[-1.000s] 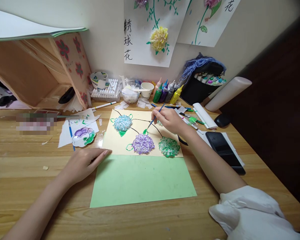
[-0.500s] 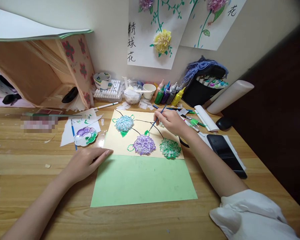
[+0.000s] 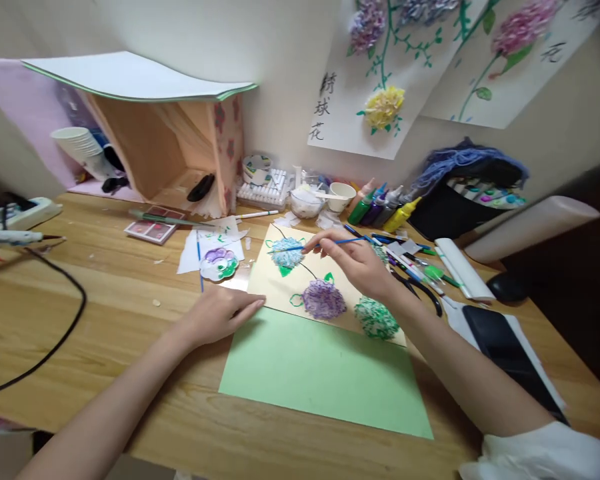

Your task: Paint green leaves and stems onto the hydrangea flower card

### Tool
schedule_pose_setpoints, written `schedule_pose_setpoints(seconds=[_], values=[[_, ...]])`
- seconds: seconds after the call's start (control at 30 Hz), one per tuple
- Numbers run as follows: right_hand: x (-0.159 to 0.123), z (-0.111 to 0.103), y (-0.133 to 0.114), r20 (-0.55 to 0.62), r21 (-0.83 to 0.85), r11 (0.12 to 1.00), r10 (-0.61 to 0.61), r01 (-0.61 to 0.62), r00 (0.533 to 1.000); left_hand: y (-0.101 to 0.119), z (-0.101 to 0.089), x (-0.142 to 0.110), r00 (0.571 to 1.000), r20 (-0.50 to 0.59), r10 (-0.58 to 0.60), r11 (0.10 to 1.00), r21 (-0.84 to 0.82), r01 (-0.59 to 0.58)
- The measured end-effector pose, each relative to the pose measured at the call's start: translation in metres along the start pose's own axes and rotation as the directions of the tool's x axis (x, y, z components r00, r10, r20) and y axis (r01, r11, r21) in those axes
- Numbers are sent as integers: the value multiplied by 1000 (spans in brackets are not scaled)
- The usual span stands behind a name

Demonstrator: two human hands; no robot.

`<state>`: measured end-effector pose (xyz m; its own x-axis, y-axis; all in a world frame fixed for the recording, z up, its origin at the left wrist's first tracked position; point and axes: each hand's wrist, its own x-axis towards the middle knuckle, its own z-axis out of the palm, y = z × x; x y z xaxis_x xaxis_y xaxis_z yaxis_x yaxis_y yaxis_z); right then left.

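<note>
In my right hand [image 3: 357,263] is a thin blue paintbrush [image 3: 337,242], held almost level, its tip over the blue paper-shred flower [image 3: 287,254]. That flower sits on a cream sheet [image 3: 277,293] with black stems and green leaves. A purple flower [image 3: 324,299] and a green-and-white one [image 3: 377,318] are on the same sheet, and the hand partly hides another at the right. My left hand [image 3: 225,313] lies on the table, thumb and forefinger stretched out to the cream sheet's left edge. Under the cream sheet lies a light green sheet [image 3: 325,380].
A flower-shaped paint palette [image 3: 219,265] rests on scrap paper left of the sheets. Paint bottles [image 3: 380,208], a white cup [image 3: 341,196] and a pink box [image 3: 225,147] stand behind. Scissors [image 3: 425,293] and a black case [image 3: 505,353] lie right; a cable [image 3: 75,320] curves at left.
My right hand has lifted the brush from the leaf by the purple flower and swung it left over the blue flower. The view has turned left; my left hand stays at the sheet's edge.
</note>
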<state>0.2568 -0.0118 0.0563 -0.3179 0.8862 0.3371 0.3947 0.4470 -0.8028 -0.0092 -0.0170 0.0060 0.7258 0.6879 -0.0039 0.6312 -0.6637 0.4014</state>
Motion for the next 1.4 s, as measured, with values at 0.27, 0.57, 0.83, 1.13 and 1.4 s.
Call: schedule_pose_setpoints(seconds=[0.27,0.57,0.83,1.13,1.4], values=[[57,66,-19,351,-150,980,-70,130,934,-1,1,-4,998,-36,54,994,98,-50],[68,84,-13,357,-199,966,-86,166,930,-1,1,-6,993,-73,97,990,114,-88],[63,72,-23,268,-180,971,-108,160,957,-3,1,-6,994,-67,83,989,126,-74],[-23,-22,0,-385,-136,985,41,-101,922,-2,4,-5,997,-65,32,999,13,-31],[-83,-28,29,-336,-398,895,62,-201,940,1,8,4,1000,29,-9,998,60,7]])
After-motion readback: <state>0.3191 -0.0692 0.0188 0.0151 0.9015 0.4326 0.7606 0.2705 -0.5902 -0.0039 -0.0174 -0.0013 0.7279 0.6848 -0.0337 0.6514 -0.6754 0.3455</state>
